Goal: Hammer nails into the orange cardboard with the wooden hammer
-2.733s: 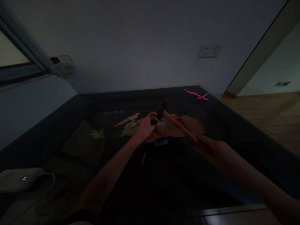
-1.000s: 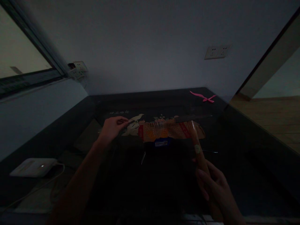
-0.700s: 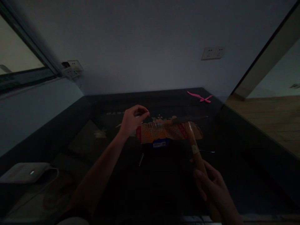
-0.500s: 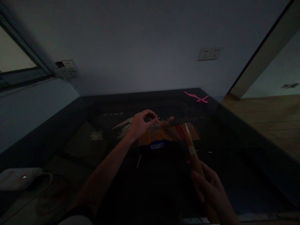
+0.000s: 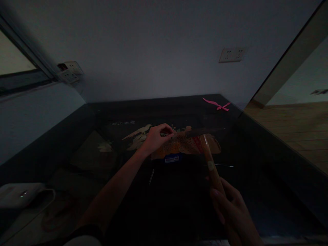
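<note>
My right hand (image 5: 232, 201), at the lower right, is closed round the wooden handle of a hammer (image 5: 210, 164). The hammer's dark head lies across the far side of a printed cardboard piece (image 5: 176, 145) with orange, red and blue areas. My left hand (image 5: 157, 138) is at the cardboard's left end, thumb and forefinger pinched together. Whatever is between those fingertips is too small and dark to make out. Thin metal pieces (image 5: 151, 176) lie in front of the cardboard, and another thin metal piece (image 5: 224, 165) lies right of the hammer handle.
The dark glossy tabletop (image 5: 153, 109) bears a pale bird-and-flower picture (image 5: 138, 133). A pink ribbon (image 5: 217, 104) lies at the far right corner. At the left edge is a white device (image 5: 22, 194) with a cable. Wall sockets (image 5: 232, 54) are behind the table.
The view has shifted slightly. My left hand keeps its pinch and the hammer stays over the cardboard, with hardly any visible movement.
</note>
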Action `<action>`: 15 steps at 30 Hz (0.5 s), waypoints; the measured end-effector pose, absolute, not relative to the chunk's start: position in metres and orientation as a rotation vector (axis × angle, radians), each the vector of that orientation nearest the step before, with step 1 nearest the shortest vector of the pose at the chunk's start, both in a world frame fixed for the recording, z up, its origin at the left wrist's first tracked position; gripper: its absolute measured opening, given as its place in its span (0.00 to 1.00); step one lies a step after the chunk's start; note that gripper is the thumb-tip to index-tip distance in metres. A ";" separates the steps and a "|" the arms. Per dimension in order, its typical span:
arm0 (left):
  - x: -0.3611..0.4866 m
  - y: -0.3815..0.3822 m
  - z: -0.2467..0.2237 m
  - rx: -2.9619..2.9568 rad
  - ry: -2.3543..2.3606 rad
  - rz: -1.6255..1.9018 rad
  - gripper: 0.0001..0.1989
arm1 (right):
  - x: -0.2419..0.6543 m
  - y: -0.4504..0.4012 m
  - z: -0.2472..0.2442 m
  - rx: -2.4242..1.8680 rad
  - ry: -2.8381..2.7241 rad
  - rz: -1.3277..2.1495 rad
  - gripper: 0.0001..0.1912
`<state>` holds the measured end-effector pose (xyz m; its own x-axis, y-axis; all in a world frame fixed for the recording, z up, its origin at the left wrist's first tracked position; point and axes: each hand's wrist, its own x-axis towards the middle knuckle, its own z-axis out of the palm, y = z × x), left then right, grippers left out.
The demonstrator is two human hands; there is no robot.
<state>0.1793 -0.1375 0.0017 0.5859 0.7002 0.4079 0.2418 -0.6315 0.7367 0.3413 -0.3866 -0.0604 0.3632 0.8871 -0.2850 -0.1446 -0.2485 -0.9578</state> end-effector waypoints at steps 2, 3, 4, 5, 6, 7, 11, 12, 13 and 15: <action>0.179 -0.137 0.000 2.155 0.736 0.924 0.02 | 0.342 -0.387 -0.061 -1.484 -0.708 1.155 0.27; 0.179 -0.137 -0.001 2.146 0.730 0.920 0.02 | 0.342 -0.387 -0.062 -1.479 -0.707 1.154 0.26; 0.179 -0.136 -0.002 2.138 0.726 0.921 0.03 | 0.343 -0.386 -0.062 -1.475 -0.704 1.153 0.26; 0.179 -0.135 -0.003 2.131 0.724 0.926 0.03 | 0.343 -0.386 -0.062 -1.473 -0.697 1.150 0.26; 0.179 -0.134 -0.005 2.126 0.723 0.932 0.03 | 0.342 -0.386 -0.062 -1.470 -0.694 1.148 0.26; 0.179 -0.133 -0.006 2.122 0.726 0.938 0.03 | 0.342 -0.386 -0.061 -1.471 -0.694 1.148 0.27; 0.177 -0.131 -0.009 2.121 0.740 0.946 0.04 | 0.341 -0.386 -0.060 -1.473 -0.712 1.145 0.27; 0.177 -0.131 -0.009 2.121 0.739 0.946 0.04 | 0.340 -0.386 -0.060 -1.472 -0.717 1.146 0.27; 0.177 -0.132 -0.009 2.121 0.734 0.947 0.04 | 0.341 -0.386 -0.061 -1.474 -0.723 1.145 0.27; 0.177 -0.132 -0.008 2.126 0.729 0.951 0.04 | 0.341 -0.386 -0.062 -1.489 -0.729 1.138 0.27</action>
<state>0.1769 -0.1324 -0.0084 0.5749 0.7103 0.4062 0.2077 -0.6069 0.7672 0.3413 -0.3857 -0.0619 0.3557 0.8949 -0.2696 -0.1288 -0.2387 -0.9625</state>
